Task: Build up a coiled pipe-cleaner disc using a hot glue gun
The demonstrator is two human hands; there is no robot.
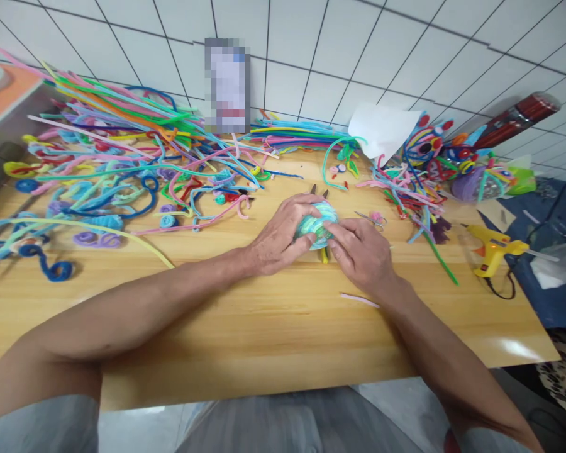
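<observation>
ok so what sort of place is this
Probably a craft workspace, at home or in a small workshop: fuzzy craft stems in many colours spread over a wooden table, a yellow glue gun at the right, and a blue-green coiled piece between the hands.

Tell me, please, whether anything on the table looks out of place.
One short, pale pink fuzzy stem looks stray: it lies alone by the right forearm, apart from the tangled multicoloured fuzzy stems. Nothing looks spilled.

1. One round, blue-green fuzzy piece [315, 224], centre.
2. One yellow plastic glue gun [494, 251], right.
3. One white paper sheet [382, 130], upper right.
4. One shiny red cylinder [514, 121], upper right.
5. Multicoloured fuzzy stems [122, 108], too many to count, mostly left.
</observation>
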